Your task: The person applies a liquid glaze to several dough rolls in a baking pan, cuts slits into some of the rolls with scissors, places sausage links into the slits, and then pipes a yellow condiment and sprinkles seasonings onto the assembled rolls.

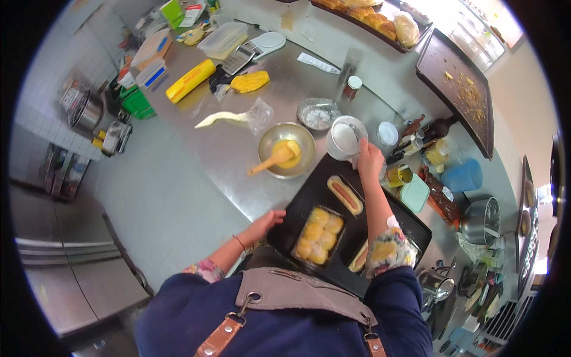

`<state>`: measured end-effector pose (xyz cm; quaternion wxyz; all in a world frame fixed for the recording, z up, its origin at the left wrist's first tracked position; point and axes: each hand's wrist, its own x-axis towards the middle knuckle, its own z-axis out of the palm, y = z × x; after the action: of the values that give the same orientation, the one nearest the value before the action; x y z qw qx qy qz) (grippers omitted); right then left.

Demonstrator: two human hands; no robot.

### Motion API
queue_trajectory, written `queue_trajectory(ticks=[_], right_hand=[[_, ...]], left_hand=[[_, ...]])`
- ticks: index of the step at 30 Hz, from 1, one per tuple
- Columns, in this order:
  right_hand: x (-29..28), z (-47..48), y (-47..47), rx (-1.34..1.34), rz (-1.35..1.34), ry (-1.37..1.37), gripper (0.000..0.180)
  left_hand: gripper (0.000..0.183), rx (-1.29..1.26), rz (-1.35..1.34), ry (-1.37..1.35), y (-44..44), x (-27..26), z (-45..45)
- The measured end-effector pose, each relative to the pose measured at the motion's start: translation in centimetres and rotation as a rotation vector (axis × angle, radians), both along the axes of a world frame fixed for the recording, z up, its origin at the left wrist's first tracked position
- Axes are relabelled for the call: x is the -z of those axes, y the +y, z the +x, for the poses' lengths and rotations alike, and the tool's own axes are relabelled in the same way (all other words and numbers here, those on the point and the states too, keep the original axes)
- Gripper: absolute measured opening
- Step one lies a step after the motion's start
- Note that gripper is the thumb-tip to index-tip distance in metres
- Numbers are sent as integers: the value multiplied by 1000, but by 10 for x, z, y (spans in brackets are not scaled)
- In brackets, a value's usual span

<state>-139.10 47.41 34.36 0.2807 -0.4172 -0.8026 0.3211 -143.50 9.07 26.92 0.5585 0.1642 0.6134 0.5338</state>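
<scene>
My right hand (371, 161) grips the rim of a translucent plastic cup (339, 147) that has white stuff inside. The cup is over the far edge of a dark baking tray (308, 183). My left hand (264, 225) is at the tray's left edge; whether its fingers grip the rim cannot be made out. On the tray sit a rectangular pan of glazed yellow bread rolls (319, 234) and a long sausage bun in a paper case (345, 196). A second sausage bun (358, 258) is partly hidden by my right sleeve. Left of the cup, a metal bowl (264, 145) holds yellow liquid and a wooden-handled brush (272, 161).
Beyond the bowl lie a bag of white powder (316, 115), a piping bag (227, 118), a yellow film roll (191, 81) and a kitchen scale (267, 41). Jars, a blue cup (464, 175) and a steel pot (477, 227) crowd the right. A crumb-strewn tray (439, 62) stands at upper right.
</scene>
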Motion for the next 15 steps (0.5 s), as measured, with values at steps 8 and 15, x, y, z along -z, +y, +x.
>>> queue_trajectory(ticks=[8,15], right_hand=[[101,-176,39,279,-134,-146,51],[126,-181,31,233,-180,-267,61]], left_hand=[[40,217,89,-10,6,-17,-76],[38,334,17,-80,6,-7,-114]])
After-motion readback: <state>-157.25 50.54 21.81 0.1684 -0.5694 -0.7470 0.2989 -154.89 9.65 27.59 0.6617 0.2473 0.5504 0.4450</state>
